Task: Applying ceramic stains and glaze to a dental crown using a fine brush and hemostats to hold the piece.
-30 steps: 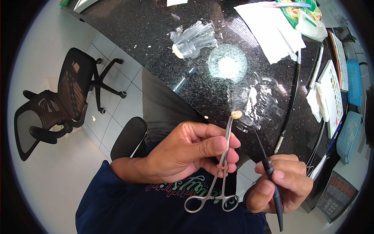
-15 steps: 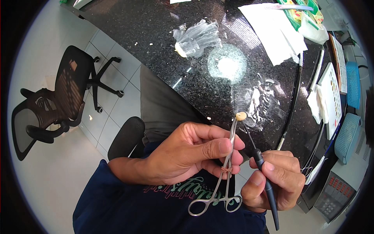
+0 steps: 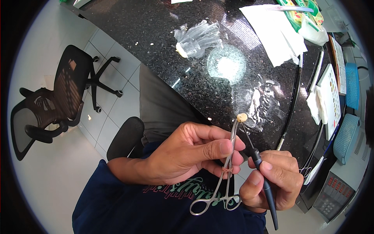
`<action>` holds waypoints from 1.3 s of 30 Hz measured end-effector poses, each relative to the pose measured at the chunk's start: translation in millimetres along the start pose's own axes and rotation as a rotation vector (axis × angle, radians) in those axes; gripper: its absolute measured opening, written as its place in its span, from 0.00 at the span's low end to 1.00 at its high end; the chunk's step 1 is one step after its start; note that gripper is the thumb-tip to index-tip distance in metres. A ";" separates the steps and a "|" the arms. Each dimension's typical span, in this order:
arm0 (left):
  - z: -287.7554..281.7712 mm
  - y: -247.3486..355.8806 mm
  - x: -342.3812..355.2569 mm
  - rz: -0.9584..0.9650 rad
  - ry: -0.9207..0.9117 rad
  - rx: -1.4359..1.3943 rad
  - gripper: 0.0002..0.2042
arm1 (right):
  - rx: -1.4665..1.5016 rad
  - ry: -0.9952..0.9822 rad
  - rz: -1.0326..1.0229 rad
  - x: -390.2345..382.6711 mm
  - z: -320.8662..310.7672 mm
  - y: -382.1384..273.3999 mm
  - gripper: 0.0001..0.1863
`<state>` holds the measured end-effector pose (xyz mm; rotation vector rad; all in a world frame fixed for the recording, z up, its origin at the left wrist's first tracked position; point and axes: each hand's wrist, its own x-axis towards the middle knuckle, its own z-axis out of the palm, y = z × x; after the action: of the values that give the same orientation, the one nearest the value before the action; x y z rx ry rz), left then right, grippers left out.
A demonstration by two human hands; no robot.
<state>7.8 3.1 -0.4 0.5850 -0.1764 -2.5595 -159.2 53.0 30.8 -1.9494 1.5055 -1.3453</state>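
Note:
Steel clamping forceps point(image 3: 218, 183), wound with a reddish band, are held by my left hand point(image 3: 194, 152) between thumb and fingers. A small beige rounded piece point(image 3: 242, 117) is clamped at their tips, over the front edge of the speckled black counter point(image 3: 156, 46). My right hand point(image 3: 274, 177) grips a black-handled tool point(image 3: 267, 183) with a thin metal shaft. Its tip reaches the underside of the beige piece, apparently touching it. Beyond them lie white smears point(image 3: 259, 101) on the counter and a translucent smeared patch point(image 3: 198, 41).
White paper sheets point(image 3: 269, 31), a green package point(image 3: 296, 15), a dark hose point(image 3: 292, 109), a white board with coloured dots point(image 3: 331, 99) and blue baskets point(image 3: 346, 136) occupy the right side. A black office chair point(image 3: 70, 78) stands on the tiled floor at left.
My right hand has moved left and slightly up, bringing the tool's tip to the beige piece. The forceps and piece have shifted slightly right.

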 end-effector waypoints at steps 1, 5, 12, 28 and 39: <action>-0.3 0.0 -0.1 0.001 0.000 -0.001 0.14 | 0.000 -0.001 -0.001 0.3 0.2 0.1 0.09; -0.2 -0.4 0.2 0.001 -0.002 0.007 0.14 | -0.014 -0.022 -0.005 0.5 -2.3 -0.3 0.10; 5.2 2.2 -0.7 -0.012 0.088 0.052 0.14 | -0.010 -0.002 -0.015 -1.4 -1.3 1.6 0.10; -0.2 -0.2 -0.9 -0.002 0.015 0.000 0.14 | -0.056 0.020 0.003 -6.7 -3.2 -0.1 0.10; -0.8 0.6 -0.4 -0.002 -0.003 0.000 0.14 | -0.005 -0.023 -0.010 -0.8 -6.1 1.6 0.10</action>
<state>8.7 2.8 -0.9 0.5823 -0.1775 -2.5621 -165.1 54.7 32.3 -1.9708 1.4923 -1.3198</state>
